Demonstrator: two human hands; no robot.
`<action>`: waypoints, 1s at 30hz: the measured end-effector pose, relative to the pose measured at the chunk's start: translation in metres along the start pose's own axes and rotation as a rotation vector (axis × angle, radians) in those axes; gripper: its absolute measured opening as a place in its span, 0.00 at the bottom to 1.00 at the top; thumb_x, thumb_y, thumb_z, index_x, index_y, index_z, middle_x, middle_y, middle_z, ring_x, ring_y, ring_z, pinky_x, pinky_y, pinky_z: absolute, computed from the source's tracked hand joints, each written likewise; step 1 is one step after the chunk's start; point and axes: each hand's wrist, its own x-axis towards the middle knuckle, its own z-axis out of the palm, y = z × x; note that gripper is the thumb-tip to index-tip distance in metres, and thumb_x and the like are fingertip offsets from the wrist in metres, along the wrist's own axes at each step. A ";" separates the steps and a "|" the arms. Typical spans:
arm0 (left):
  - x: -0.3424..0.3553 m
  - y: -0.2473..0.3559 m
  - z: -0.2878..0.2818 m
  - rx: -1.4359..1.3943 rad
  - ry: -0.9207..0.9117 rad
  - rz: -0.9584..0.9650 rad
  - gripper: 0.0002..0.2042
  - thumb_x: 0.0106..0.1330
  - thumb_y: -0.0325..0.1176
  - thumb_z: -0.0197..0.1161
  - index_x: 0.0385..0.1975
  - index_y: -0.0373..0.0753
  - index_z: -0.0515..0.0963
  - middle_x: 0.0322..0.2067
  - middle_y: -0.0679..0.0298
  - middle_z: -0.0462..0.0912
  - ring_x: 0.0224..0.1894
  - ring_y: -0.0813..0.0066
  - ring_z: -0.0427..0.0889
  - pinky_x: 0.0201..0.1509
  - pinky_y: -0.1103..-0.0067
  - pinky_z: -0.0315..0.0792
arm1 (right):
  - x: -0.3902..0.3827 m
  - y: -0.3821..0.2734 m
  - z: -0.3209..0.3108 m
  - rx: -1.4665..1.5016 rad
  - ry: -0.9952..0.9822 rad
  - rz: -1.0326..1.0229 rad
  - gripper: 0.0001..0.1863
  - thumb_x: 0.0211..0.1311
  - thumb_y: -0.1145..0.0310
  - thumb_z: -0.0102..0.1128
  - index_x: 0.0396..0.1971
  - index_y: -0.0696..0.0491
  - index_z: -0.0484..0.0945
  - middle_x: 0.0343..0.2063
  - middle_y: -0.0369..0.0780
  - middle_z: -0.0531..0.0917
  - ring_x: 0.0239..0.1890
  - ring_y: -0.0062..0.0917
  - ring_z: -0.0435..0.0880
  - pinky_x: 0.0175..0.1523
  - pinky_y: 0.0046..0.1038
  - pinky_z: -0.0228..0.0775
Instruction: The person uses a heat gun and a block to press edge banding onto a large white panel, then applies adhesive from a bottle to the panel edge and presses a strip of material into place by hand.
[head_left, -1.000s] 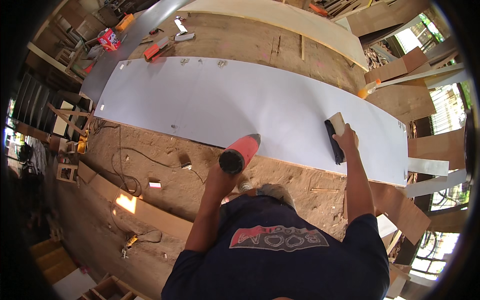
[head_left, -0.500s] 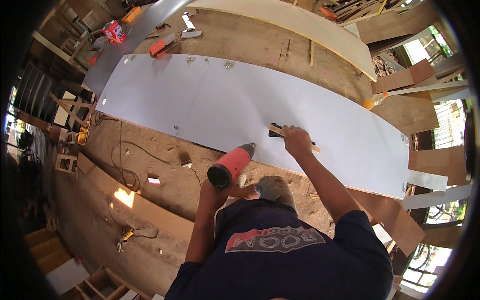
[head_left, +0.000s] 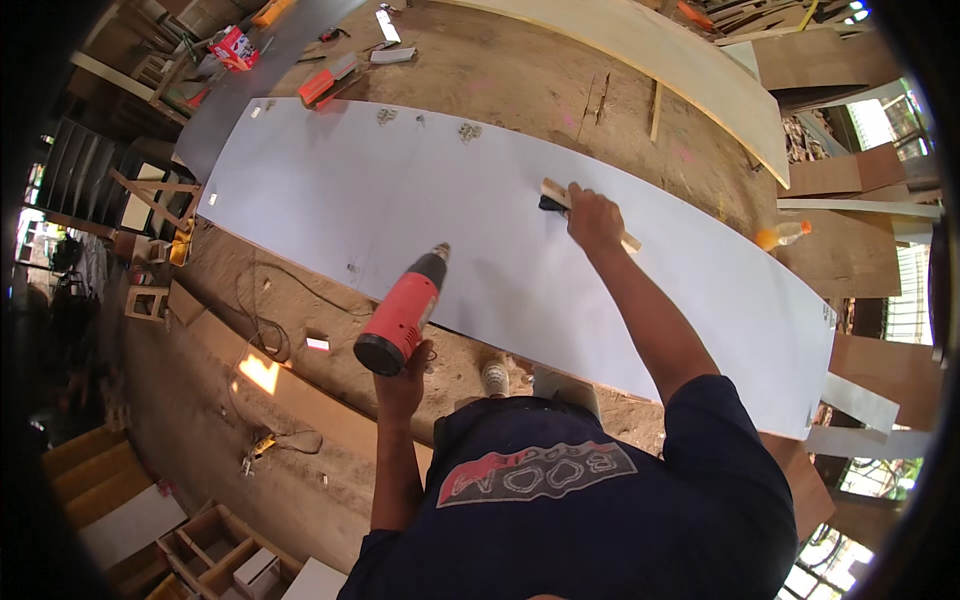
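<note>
My left hand (head_left: 404,380) is closed round a red and black heat gun (head_left: 398,312), whose metal nozzle is over the long pale grey-white panel (head_left: 732,300) and points forward and right. My right hand (head_left: 596,220) grips a wooden block (head_left: 555,188) with dark material (head_left: 551,203) under it, on the panel's middle-right part. The panel lies crosswise before me, with small metal hinge-like fittings (head_left: 469,132) along its far side. One of my shoes (head_left: 495,378) shows below the near edge.
A pale board (head_left: 600,30) lies beyond the panel. An orange-handled tool (head_left: 316,89) sits at the far left edge, an orange-capped bottle (head_left: 783,234) at the right. Cables (head_left: 262,330) and a long board (head_left: 310,400) lie on the dirt floor. Offcuts (head_left: 860,260) crowd the right side.
My right hand has moved the block leftward across the panel, then farther toward its far side. The heat gun in my left hand has shifted left. My view has shifted slightly.
</note>
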 end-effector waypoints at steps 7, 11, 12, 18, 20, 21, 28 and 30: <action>0.086 0.014 -0.024 0.326 0.167 0.464 0.18 0.72 0.31 0.71 0.58 0.32 0.79 0.52 0.47 0.85 0.56 0.47 0.85 0.61 0.63 0.78 | 0.066 0.015 -0.020 0.064 -0.241 0.094 0.21 0.67 0.59 0.72 0.55 0.50 0.79 0.49 0.44 0.91 0.55 0.42 0.90 0.61 0.44 0.81; 0.140 0.046 -0.013 0.509 0.108 0.570 0.24 0.68 0.25 0.67 0.65 0.35 0.72 0.53 0.45 0.82 0.56 0.38 0.83 0.59 0.58 0.79 | 0.029 0.003 -0.014 0.030 -0.245 0.088 0.22 0.66 0.57 0.74 0.54 0.51 0.79 0.44 0.46 0.91 0.53 0.42 0.91 0.60 0.44 0.81; 0.150 0.049 -0.006 0.532 0.104 0.538 0.26 0.67 0.24 0.68 0.66 0.35 0.71 0.53 0.46 0.82 0.56 0.38 0.83 0.58 0.56 0.79 | 0.013 -0.004 -0.015 0.048 -0.252 0.086 0.23 0.66 0.57 0.74 0.54 0.51 0.79 0.43 0.46 0.91 0.52 0.42 0.91 0.58 0.45 0.81; 0.192 0.024 0.022 0.692 0.065 0.624 0.32 0.64 0.26 0.73 0.68 0.35 0.69 0.54 0.49 0.79 0.55 0.43 0.83 0.56 0.56 0.80 | -0.106 -0.066 -0.024 0.193 -0.386 0.240 0.23 0.66 0.55 0.74 0.51 0.53 0.76 0.38 0.50 0.90 0.48 0.48 0.90 0.55 0.50 0.79; 0.199 0.019 0.027 0.718 0.061 0.620 0.32 0.64 0.28 0.73 0.68 0.35 0.69 0.54 0.49 0.80 0.55 0.43 0.83 0.56 0.56 0.80 | -0.153 -0.096 -0.025 0.174 -0.329 0.238 0.20 0.68 0.57 0.72 0.49 0.53 0.74 0.37 0.47 0.88 0.44 0.45 0.90 0.50 0.47 0.81; 0.200 0.013 0.029 0.753 0.083 0.661 0.32 0.64 0.29 0.74 0.68 0.36 0.69 0.55 0.50 0.80 0.57 0.45 0.82 0.57 0.57 0.79 | -0.171 -0.110 -0.019 0.116 -0.301 0.236 0.17 0.70 0.61 0.69 0.49 0.53 0.75 0.38 0.46 0.86 0.43 0.44 0.90 0.49 0.45 0.82; 0.177 0.008 0.028 0.791 -0.027 0.468 0.36 0.64 0.33 0.76 0.72 0.37 0.68 0.65 0.50 0.75 0.66 0.48 0.76 0.69 0.55 0.71 | -0.145 -0.123 -0.003 0.125 -0.177 0.301 0.12 0.68 0.73 0.63 0.50 0.53 0.75 0.38 0.45 0.85 0.44 0.41 0.89 0.51 0.44 0.83; 0.173 0.007 0.027 0.781 -0.041 0.444 0.37 0.64 0.31 0.76 0.73 0.38 0.67 0.67 0.48 0.73 0.68 0.45 0.75 0.70 0.54 0.69 | -0.130 -0.121 0.005 0.078 -0.138 0.266 0.13 0.68 0.75 0.62 0.51 0.53 0.76 0.39 0.44 0.85 0.44 0.40 0.89 0.51 0.43 0.83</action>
